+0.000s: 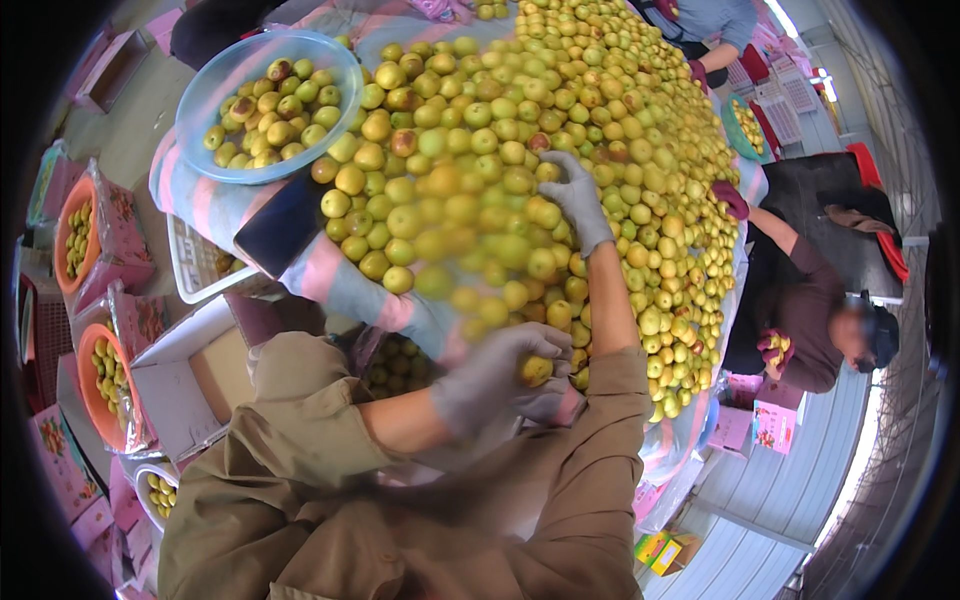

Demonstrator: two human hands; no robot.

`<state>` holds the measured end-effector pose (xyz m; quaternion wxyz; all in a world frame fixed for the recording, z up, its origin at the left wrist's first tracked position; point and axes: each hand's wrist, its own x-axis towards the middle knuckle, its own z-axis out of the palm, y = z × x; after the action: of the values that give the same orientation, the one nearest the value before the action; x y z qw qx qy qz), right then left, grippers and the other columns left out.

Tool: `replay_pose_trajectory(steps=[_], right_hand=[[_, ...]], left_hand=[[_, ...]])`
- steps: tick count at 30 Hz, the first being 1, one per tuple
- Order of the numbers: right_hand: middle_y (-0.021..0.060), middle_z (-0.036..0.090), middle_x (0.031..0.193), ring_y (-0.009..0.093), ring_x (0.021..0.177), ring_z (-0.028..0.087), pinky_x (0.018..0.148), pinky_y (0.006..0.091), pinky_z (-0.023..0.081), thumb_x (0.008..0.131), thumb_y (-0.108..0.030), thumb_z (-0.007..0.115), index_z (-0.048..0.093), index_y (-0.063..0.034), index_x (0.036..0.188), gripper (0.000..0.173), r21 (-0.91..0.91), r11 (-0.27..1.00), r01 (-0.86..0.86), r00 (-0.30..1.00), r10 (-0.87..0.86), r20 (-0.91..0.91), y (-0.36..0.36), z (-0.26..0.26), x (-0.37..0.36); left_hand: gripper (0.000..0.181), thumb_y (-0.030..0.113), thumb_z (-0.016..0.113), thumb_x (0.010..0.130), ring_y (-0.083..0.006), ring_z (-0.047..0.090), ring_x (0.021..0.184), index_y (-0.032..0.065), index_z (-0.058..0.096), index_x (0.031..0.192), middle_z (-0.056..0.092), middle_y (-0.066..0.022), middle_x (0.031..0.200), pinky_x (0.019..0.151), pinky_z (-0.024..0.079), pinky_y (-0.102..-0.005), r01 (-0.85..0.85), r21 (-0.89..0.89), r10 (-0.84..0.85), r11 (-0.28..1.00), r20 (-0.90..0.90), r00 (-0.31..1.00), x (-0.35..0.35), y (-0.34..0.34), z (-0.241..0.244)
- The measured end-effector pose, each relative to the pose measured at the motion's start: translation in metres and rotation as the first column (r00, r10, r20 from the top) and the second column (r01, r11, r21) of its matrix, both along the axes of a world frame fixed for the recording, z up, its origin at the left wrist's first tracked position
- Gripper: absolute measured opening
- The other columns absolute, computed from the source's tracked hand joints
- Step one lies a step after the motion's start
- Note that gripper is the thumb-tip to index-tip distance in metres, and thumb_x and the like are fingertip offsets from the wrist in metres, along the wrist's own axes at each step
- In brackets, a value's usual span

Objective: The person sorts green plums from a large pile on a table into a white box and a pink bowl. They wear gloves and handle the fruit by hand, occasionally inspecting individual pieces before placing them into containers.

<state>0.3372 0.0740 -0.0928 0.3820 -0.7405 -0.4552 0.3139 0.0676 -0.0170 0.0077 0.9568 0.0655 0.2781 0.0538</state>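
Note:
Yellow-green jujubes (480, 142), some with brown patches, cover the cloth-covered table in a wide heap before me. My left hand (495, 375), in a grey glove and slightly blurred, is close to my body at the table's near edge. It holds one jujube (536, 370) with a brown-speckled skin. My right hand (576, 196), also grey-gloved, reaches farther into the heap. Its thumb and forefinger lie on either side of another jujube (548, 172), which still rests among the others. Part of the heap in the middle looks blurred.
A blue translucent basin (341, 142) of jujubes stands at the table's left corner, beside a dark phone (281, 225). Below are a white plastic basket (199, 262), an open carton (191, 375) and orange basins (82, 240). Across the table, a person (802, 315) in maroon gloves handles fruit.

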Motion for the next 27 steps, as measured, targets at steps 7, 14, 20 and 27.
replay_pose_trajectory(steps=[7, 14, 20, 27], right_hand=[[0.004, 0.065, 0.098, 0.011, 0.089, 0.059, 0.078, 0.0272, 0.049, 0.086, -0.017, 0.065, 0.065, -0.0038, 0.112, 0.029, 0.209, 0.965, 0.157, 0.986, -0.165, 0.022, -0.015, 0.013, 0.012], [0.0111, 0.064, 0.107, 0.027, 0.097, 0.061, 0.086, 0.0362, 0.048, 0.08, -0.013, 0.064, 0.068, -0.0073, 0.101, 0.022, 0.364, 0.924, 0.117, 0.695, -0.338, 0.634, -0.015, -0.007, 0.067], [0.0077, 0.063, 0.11, 0.029, 0.102, 0.057, 0.094, 0.037, 0.044, 0.078, -0.018, 0.065, 0.067, -0.0107, 0.099, 0.023, 0.097, 0.995, -0.02, 0.619, -0.064, 0.783, -0.04, -0.006, 0.09], [0.007, 0.067, 0.108, 0.026, 0.097, 0.062, 0.086, 0.0354, 0.048, 0.081, -0.03, 0.063, 0.064, -0.0132, 0.114, 0.037, -0.354, 0.904, 0.239, 0.758, 0.054, 0.65, -0.054, 0.044, 0.06]], left_hand=[[0.029, 0.01, 0.054, 0.081, -0.0192, 0.054, 0.091, -0.0019, 0.056, 0.107, 0.056, -0.0102, 0.099, 0.082, 0.049, -0.034, 0.081, 0.03, -0.082, 0.996, 0.042, 0.996, 0.0, -0.001, -0.002], [0.03, 0.012, 0.055, 0.081, -0.0179, 0.054, 0.096, 0.0012, 0.057, 0.11, 0.056, -0.0079, 0.102, 0.085, 0.049, -0.035, 0.13, 0.056, -0.134, 0.99, 0.083, 0.988, -0.002, -0.005, -0.011], [0.031, 0.013, 0.056, 0.081, -0.0173, 0.054, 0.099, 0.0017, 0.058, 0.11, 0.056, -0.0084, 0.104, 0.088, 0.048, -0.0341, 0.164, 0.079, -0.167, 0.983, 0.033, 0.985, 0.001, -0.004, -0.016], [0.03, 0.011, 0.056, 0.082, -0.0176, 0.054, 0.1, -0.0005, 0.057, 0.11, 0.055, -0.0091, 0.104, 0.087, 0.048, -0.0322, 0.16, 0.049, -0.163, 0.986, 0.065, 0.984, 0.002, -0.008, -0.016]])
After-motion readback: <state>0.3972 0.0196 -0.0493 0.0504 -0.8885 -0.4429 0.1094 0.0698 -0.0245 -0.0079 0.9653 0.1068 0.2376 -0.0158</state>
